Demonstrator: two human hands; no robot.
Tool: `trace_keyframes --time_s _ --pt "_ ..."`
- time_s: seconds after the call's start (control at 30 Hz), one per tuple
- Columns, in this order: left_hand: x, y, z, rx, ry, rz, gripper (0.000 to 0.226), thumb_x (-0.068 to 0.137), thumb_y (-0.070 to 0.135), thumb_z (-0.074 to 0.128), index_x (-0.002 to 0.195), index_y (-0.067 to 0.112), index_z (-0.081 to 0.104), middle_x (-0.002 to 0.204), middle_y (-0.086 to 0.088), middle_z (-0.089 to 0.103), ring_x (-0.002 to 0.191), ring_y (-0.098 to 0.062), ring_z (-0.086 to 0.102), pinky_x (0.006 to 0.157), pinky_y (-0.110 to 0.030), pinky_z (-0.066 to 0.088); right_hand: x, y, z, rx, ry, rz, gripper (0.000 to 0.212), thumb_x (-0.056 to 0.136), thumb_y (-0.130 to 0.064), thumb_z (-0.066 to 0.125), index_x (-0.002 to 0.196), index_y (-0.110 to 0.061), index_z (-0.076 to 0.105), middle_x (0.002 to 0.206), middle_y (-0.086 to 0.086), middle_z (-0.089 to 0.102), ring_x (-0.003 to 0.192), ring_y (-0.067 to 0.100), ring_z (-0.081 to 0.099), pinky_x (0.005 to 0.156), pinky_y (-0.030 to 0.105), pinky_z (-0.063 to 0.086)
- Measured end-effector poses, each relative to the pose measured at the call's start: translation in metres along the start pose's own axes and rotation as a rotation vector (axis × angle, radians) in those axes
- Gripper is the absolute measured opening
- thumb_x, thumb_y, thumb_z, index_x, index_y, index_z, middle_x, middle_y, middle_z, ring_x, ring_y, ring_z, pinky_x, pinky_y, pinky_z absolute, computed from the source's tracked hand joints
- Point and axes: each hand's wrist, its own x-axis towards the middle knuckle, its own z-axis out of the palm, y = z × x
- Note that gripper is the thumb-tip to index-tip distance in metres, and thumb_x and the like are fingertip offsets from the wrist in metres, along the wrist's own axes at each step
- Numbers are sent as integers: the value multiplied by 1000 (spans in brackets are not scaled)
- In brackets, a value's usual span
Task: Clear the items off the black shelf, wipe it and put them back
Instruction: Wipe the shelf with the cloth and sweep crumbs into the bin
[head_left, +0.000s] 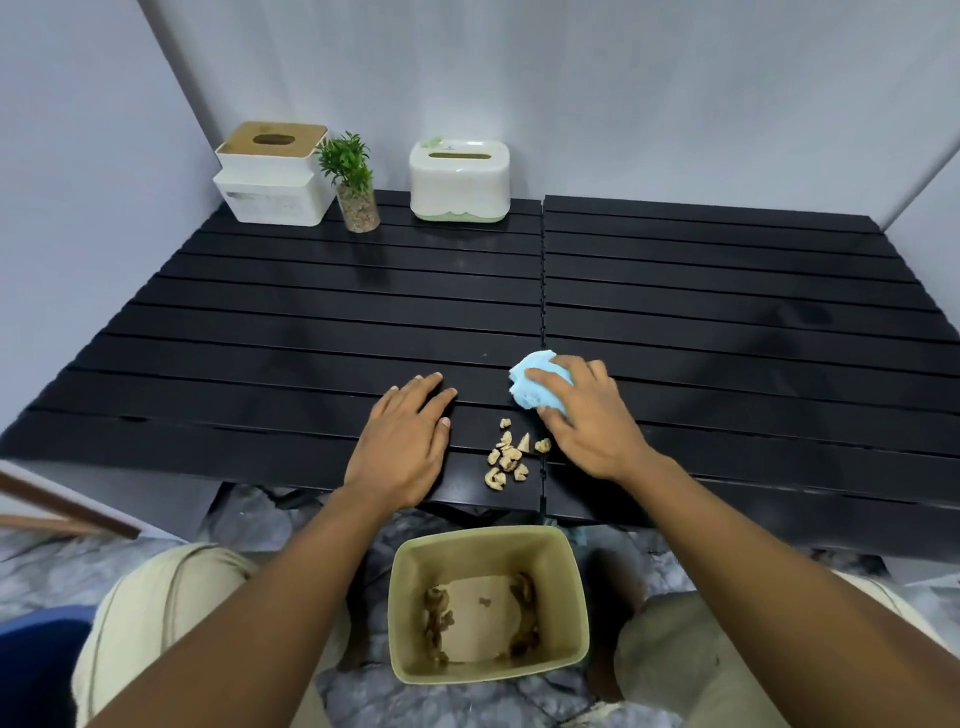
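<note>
Crumbs (506, 460) lie on the black shelf (260, 332) between both hands. The right hand (582, 415) grasps a blue cloth (535, 387). The left hand (405, 441) lies flat, fingers (434, 387) released.

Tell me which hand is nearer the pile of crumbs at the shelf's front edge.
Right. The right hand, pressing the blue cloth, has its thumb almost touching the crumbs from the right. The left hand lies flat on the black shelf, a clear gap left of them.

Black slatted shelf (311, 291); light-blue cloth (535, 387); beige crumbs (506, 457) at 6 o'clock; olive-tan bin (571, 587); white boxes, green plant (345, 161) 11 o'clock; grey marbled floor (457, 701).
</note>
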Motion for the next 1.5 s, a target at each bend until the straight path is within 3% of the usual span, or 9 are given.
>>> trace_keyframes --time_s 0.2,0.37,0.47,0.8,1.0,1.1,1.2,1.33,1.5 --pt "-1 -1 1 -7 7 1 53 96 34 19 142 22 41 153 3 33 144 -15 23 119 -34 11 -17 -17 2 175 -68 -146 46 93 -24 53 137 -29 47 137 -1 41 120 18 31 103 32 29" --pt "0 -3 1 -14 15 8 48 98 31 24 142 22 41 153 3 33 144 -16 23 119 -35 11 5 -3 4 85 49 24 47 95 -22 49 141 -28 43 140 5 40 121 22 30 104 37 30" --pt "0 -3 2 -18 20 13 44 100 27 29 142 22 42 153 2 33 143 -17 23 119 -35 12 16 -5 6 -31 -51 -16 52 93 -24 51 143 -31 39 140 6 39 120 26 31 103 39 29" --pt "-2 -2 0 -31 29 12 44 100 23 31 143 20 41 153 1 33 143 -17 23 119 -35 10 -20 -39 0 149 -204 -260 49 86 -15 53 131 -36 53 127 0 46 104 16 38 87 30 39" --pt "-3 -1 -1 -40 20 12 44 100 22 30 144 20 39 154 1 31 144 -17 20 119 -34 9 -53 -54 -4 202 -291 -343 51 88 -15 56 134 -36 48 132 -2 41 110 16 37 92 26 38" --pt "-2 -2 -1 -35 19 12 44 100 22 30 144 21 38 155 2 30 145 -16 20 119 -34 9 -49 -48 -13 289 -185 -258 53 87 -13 57 135 -34 49 131 -3 42 114 13 36 98 16 29" --pt "-1 -1 -1 -39 21 9 44 100 22 30 144 21 39 154 2 31 145 -16 20 119 -34 9 -17 -11 -21 226 67 -60 49 87 -13 58 134 -27 52 130 6 44 113 20 37 102 30 33" --pt "-1 -2 -1 -45 30 15 44 100 22 30 143 21 40 154 2 32 144 -16 21 119 -34 9 6 24 -10 -85 32 184 50 93 -28 51 142 -27 40 139 12 39 120 30 34 101 42 31" --pt "0 -2 1 -39 38 17 44 100 21 32 142 21 42 153 2 34 144 -16 23 119 -36 12 -12 -4 5 -83 24 19 48 87 -22 52 135 -28 47 131 11 45 109 29 40 94 42 37"
